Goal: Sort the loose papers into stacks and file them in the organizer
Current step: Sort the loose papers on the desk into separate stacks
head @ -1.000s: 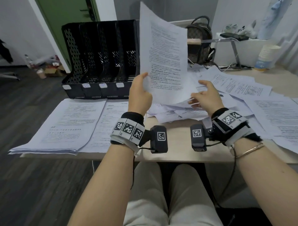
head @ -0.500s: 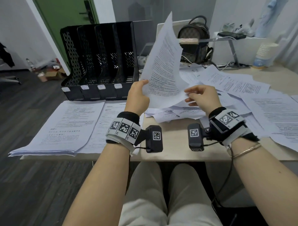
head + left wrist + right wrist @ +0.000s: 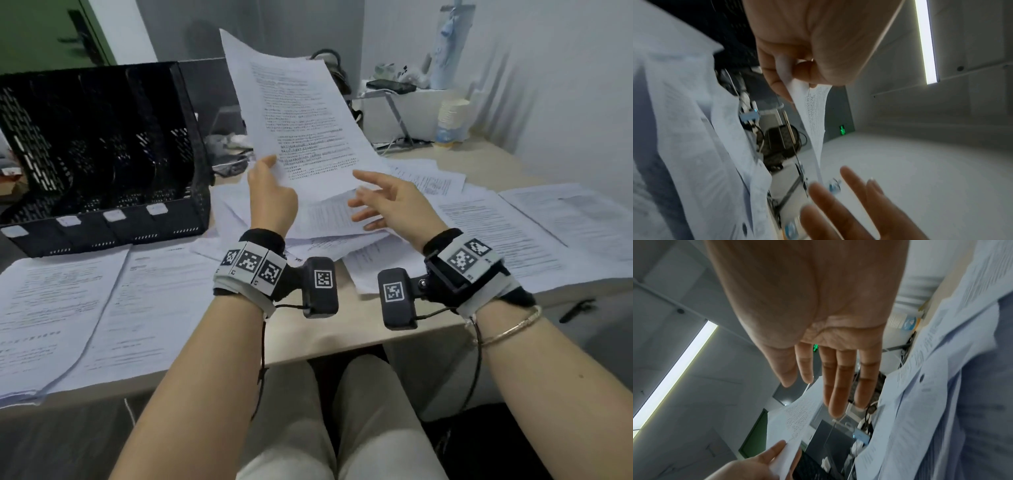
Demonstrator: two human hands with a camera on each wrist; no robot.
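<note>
My left hand [image 3: 270, 192] pinches the lower left edge of a printed sheet [image 3: 301, 123] and holds it upright above the desk. The left wrist view shows the thumb and fingers [image 3: 777, 81] clamped on that sheet [image 3: 813, 116]. My right hand [image 3: 387, 202] hovers just right of the sheet's lower edge with its fingers [image 3: 838, 381] straight and spread, holding nothing. Under both hands lies a loose pile of papers [image 3: 325, 222]. Two sorted stacks [image 3: 51, 308] lie flat at the front left. The black mesh organizer [image 3: 96, 154] stands behind them at the back left.
More loose sheets [image 3: 513, 222] cover the right half of the desk [image 3: 359, 335]. A stack of paper cups [image 3: 452, 120], a phone on a stand [image 3: 390, 85] and a bag behind the sheet sit at the back. A black pen [image 3: 579, 308] lies off the front right edge.
The right hand has let go of the sheet and opened its fingers. The left hand has tilted the sheet so its printed face turns toward me.
</note>
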